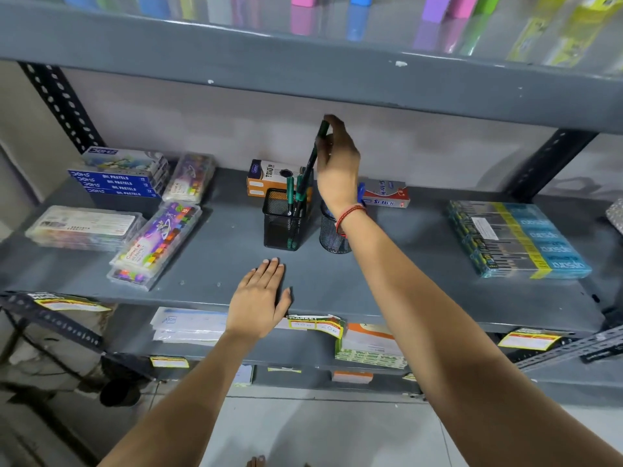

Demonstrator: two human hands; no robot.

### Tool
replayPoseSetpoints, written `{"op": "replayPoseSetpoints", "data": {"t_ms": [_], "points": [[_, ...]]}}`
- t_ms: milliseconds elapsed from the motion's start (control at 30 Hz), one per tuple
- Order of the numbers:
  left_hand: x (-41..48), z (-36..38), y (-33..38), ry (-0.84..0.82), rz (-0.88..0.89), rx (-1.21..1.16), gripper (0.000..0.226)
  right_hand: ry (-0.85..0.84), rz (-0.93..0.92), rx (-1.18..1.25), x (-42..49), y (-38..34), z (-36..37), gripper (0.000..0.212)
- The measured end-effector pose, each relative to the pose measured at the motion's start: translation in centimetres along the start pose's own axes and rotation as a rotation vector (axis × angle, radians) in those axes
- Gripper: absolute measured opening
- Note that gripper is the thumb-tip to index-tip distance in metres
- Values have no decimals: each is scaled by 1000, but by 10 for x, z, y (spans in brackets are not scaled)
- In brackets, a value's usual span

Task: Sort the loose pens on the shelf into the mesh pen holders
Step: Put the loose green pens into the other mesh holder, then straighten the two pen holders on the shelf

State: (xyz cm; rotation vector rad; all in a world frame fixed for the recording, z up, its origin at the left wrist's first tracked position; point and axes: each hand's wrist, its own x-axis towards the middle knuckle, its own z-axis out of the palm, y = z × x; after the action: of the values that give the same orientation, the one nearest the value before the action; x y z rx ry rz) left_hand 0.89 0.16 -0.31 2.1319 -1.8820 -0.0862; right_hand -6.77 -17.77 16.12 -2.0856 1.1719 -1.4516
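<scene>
Two black mesh pen holders stand mid-shelf. The square holder (281,227) has two green pens (290,197) upright in it. The round holder (332,235) stands to its right, partly hidden behind my right wrist, with something blue showing at its top. My right hand (337,166) grips the top end of a dark green pen (312,163), which hangs tilted with its lower tip inside the square holder's mouth. Flat on the grey shelf (387,264), in front of the holders, lies my left hand (259,298), palm down, fingers spread, holding nothing.
Oil pastel boxes (118,183) and clear crayon cases (155,244) fill the shelf's left. An orange Trio box (269,176) and a red Softek box (387,195) sit behind the holders. A shrink-wrapped teal pack (515,241) lies at right. The upper shelf (303,72) hangs close above my right hand.
</scene>
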Motion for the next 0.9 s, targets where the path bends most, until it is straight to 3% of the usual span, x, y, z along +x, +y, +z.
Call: {"op": "replayPoseSetpoints", "data": {"t_ms": [233, 400, 633, 700, 800, 900], "points": [[0, -1, 2, 28, 14, -9, 55, -126, 94, -168, -43, 26, 24, 20], [0, 1, 1, 49, 22, -14, 54, -229, -46, -297, -45, 24, 29, 19], [1, 4, -2, 52, 40, -25, 59, -263, -21, -217, -51, 25, 15, 26], [4, 2, -2, 65, -2, -128, 63, -197, 33, -175, -54, 27, 0, 27], [15, -13, 4, 158, -252, -526, 63, -38, 119, -142, -69, 37, -25, 32], [41, -29, 17, 271, -439, -767, 78, 57, 259, -107, -84, 51, -41, 57]]}}
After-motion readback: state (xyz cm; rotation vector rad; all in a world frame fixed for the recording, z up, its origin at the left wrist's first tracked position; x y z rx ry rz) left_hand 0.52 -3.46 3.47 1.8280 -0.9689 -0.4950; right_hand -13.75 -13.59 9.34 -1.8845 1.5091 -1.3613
